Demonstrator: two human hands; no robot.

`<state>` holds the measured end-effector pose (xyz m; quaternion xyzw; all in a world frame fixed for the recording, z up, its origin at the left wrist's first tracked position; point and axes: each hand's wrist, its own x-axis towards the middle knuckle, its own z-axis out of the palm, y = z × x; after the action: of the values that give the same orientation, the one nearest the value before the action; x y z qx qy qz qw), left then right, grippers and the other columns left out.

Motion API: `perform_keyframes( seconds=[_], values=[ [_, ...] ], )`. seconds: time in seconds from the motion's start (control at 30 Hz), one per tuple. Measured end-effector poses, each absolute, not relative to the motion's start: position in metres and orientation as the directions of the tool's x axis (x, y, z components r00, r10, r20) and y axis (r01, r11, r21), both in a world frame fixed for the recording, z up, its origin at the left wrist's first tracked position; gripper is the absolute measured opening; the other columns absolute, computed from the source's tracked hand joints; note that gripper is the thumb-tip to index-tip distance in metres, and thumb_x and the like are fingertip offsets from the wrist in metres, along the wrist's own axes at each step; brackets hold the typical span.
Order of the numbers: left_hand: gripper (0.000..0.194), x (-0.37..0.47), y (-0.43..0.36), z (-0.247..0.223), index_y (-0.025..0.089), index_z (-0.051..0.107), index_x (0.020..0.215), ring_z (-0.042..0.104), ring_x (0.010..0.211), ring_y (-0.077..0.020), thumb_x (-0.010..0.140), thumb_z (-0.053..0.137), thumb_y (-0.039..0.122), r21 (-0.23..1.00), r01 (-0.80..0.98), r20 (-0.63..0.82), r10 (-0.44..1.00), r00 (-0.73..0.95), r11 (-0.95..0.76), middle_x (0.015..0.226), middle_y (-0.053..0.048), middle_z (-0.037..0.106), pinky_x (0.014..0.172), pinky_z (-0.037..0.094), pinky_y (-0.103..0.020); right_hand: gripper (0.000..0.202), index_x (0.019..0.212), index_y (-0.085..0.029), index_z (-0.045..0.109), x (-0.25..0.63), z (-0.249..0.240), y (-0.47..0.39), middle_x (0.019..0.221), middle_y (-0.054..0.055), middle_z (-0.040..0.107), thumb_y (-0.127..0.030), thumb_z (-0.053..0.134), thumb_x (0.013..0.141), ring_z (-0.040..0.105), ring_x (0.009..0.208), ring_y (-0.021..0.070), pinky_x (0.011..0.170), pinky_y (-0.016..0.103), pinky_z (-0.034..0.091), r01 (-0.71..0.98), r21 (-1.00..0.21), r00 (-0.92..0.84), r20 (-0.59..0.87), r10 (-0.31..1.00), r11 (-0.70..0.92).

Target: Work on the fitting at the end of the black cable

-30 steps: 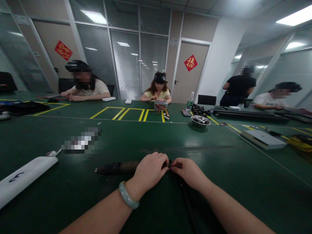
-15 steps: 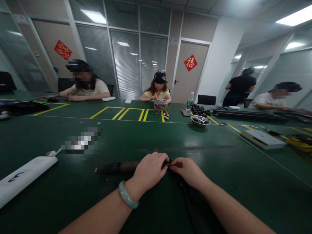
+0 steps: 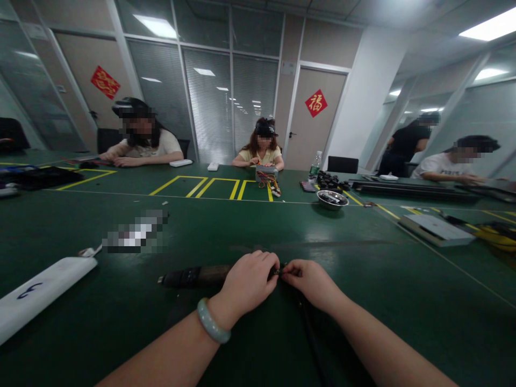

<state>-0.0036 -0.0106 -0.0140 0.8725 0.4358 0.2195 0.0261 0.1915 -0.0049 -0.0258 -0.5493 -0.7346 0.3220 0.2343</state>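
- Hard to make out: the small dark piece (image 3: 278, 272) right between the fingertips. There's a bit of shine on it, but the fingers cover most of it, so no clue what part it is.
- Also hidden: the right-hand stretch of the dark cylindrical tool (image 3: 213, 275), which looks like an electric screwdriver. It's lying on the green counter (image 3: 193, 231) with its tapered tip pointing left, and the rest disappears behind the left hand.
- There's a black cable (image 3: 308, 328) running from under the right hand down to the bottom edge, where it gets cut off. It's so dark there that I can't tell what its top end joins.
- Left hand (image 3: 250, 277), the one with the pale green bangle (image 3: 212, 322): curled over the tool's right end, thumb and fingers closed in on the small piece.
- Right hand (image 3: 306, 277): tight pinch, thumb against finger, on the other side of that same piece. Both sets of fingertips are nearly touching.
- White oblong case (image 3: 46, 298) at far left, chopped off by the edge, handwritten mark on top. Past it there's just a pixelated patch, unreadable.
- Metal bowl (image 3: 332, 208) farther back holds dark bits, too small to identify.
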Motion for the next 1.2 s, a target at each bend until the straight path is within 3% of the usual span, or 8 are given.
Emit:
perform_keyframes(
  seconds=[1.2],
  values=[
    [0.017,-0.003,-0.013,-0.014,0.021,0.054,0.097,0.055,0.086,-0.0207,0.08,0.052,0.018,0.218,0.772,0.358,0.785,0.506,-0.597,0.09,-0.002,0.059,0.076,0.043,-0.035,0.016,0.088,-0.021,0.071,0.189,-0.018,-0.006,0.082,0.001,0.071,-0.026,0.058,0.082,0.063,0.071,0.0145,0.062,0.023,0.041,0.686,-0.703,-0.295,-0.029,0.955,0.191]
  ],
)
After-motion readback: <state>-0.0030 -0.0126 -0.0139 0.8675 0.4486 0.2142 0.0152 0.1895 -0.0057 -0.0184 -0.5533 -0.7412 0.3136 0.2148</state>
